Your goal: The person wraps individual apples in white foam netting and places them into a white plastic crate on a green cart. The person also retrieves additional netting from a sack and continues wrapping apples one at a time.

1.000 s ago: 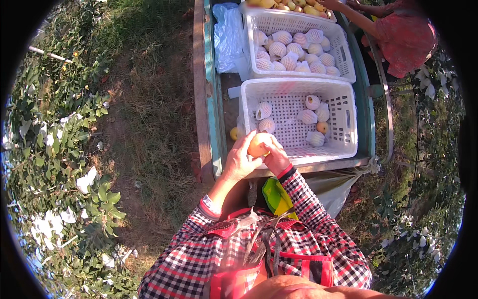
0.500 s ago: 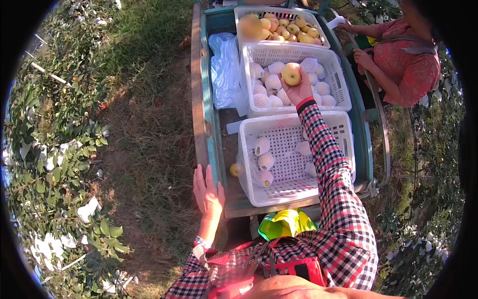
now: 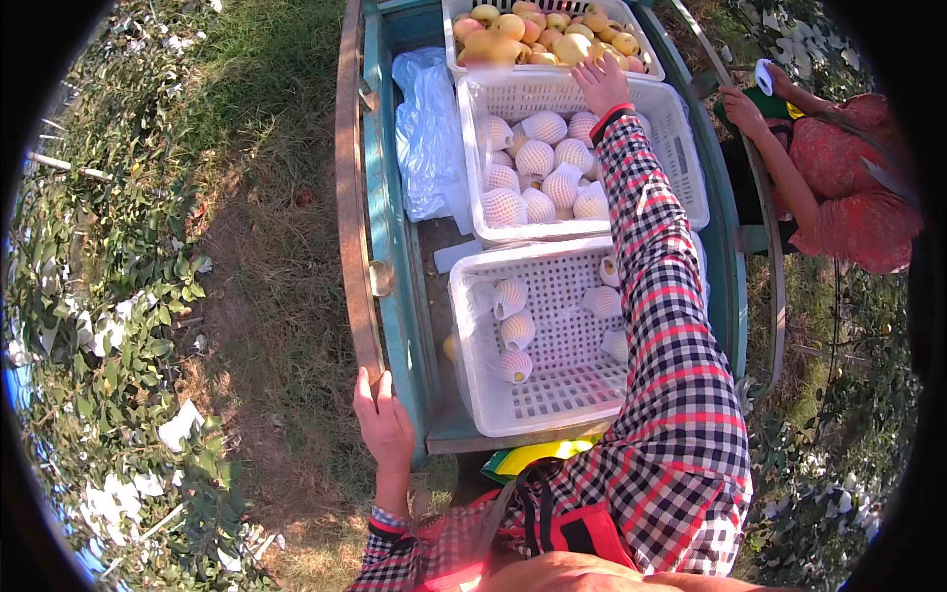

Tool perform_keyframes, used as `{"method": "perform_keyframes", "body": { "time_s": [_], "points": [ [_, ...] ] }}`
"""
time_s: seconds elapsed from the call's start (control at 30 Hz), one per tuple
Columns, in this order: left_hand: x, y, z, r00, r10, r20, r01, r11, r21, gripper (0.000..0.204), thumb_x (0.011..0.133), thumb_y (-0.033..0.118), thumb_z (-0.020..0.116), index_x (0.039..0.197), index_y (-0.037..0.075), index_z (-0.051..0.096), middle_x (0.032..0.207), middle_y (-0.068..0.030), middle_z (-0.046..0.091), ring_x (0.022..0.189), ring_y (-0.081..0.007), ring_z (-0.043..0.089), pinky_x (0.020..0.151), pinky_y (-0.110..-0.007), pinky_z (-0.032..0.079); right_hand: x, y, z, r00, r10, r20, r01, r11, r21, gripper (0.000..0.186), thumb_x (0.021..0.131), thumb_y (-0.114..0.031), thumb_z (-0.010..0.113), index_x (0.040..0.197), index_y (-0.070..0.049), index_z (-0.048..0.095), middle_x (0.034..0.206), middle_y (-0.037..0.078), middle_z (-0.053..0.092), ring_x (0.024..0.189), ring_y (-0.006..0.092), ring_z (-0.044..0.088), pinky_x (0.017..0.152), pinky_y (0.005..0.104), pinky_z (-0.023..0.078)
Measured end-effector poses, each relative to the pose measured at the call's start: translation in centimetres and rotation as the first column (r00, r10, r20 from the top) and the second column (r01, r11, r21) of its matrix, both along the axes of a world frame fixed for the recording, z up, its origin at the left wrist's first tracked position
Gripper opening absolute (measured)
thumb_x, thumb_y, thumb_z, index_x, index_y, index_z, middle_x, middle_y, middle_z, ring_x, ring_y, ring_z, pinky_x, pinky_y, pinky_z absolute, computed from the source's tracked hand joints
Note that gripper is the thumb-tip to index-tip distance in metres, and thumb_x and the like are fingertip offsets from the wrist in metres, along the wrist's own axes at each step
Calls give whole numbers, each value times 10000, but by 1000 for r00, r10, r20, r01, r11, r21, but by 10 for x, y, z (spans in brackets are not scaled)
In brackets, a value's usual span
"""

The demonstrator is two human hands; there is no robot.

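My right hand [image 3: 602, 84] reaches to the near rim of the far crate [image 3: 646, 37], fingers stretched out at a yellow apple [image 3: 572, 47] lying on the heap of bare apples [image 3: 538, 27]. Whether the fingertips touch that apple I cannot make out. My left hand [image 3: 383, 426] is at the cart's left rail [image 3: 361, 326] near its front corner, fingers extended and apart, holding nothing. Beneath my right forearm, the middle crate [image 3: 698, 183] contains several apples in white foam nets [image 3: 535, 158]. The nearest crate [image 3: 523, 424] has only some netted apples [image 3: 516, 331] along its sides.
A blue-green cart [image 3: 400, 331] carries the three white crates. Crumpled clear plastic [image 3: 426, 138] lies along its left side. Another person in a red patterned top [image 3: 863, 183] stands at the right rail, holding something white [image 3: 764, 76]. Leafy trees [image 3: 109, 316] flank the cart.
My right hand has moved from above the middle crate to the far crate, and the apple it held is no longer in the palm. My left hand has shifted slightly down and left in view.
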State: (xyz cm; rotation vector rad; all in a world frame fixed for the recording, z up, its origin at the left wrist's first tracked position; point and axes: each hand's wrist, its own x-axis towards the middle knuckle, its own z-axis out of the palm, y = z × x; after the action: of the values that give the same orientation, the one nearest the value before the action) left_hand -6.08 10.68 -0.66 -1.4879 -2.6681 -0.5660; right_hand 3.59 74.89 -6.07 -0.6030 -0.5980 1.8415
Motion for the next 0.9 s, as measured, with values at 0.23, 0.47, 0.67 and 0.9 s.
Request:
{"method": "perform_keyframes", "body": {
  "time_s": [0.23,0.47,0.67,0.9],
  "points": [
    [3,-3,-6,999,23,36,-23,1000,2,383,900,73,532,1276,14,572,1433,-216,406,1249,-393,456,1022,-450,414,161,-142,40,734,537,415,-658,713,241,575,901,-395,581,1372,-90,454,1308,169,565,1205,288,556,1004,447,454],
    [-5,2,-5,998,-59,-11,59,996,65,396,902,72,532,1294,16,544,1421,-230,412,1287,-393,442,1049,-455,403,301,-317,-25,110,370,922,-400,866,-300,404,925,-373,601,1121,-26,661,935,66,697,819,138,671,723,270,551],
    [-6,3,-3,999,-37,22,36,998,47,403,893,82,557,1291,20,542,1432,-220,404,1291,-383,440,1042,-456,398,339,-349,-148,-294,525,799,-332,727,-601,313,867,-287,604,942,1,699,918,156,707,834,261,692,740,357,552],
    [0,-5,4,1000,15,17,-16,1000,16,419,863,41,599,1280,56,563,1441,-198,404,1300,-377,429,1034,-446,394,264,-313,-189,-709,261,655,-218,803,-555,394,923,-327,544,1206,-66,631,1266,180,600,1169,331,580,1013,442,457]
  ]
}}
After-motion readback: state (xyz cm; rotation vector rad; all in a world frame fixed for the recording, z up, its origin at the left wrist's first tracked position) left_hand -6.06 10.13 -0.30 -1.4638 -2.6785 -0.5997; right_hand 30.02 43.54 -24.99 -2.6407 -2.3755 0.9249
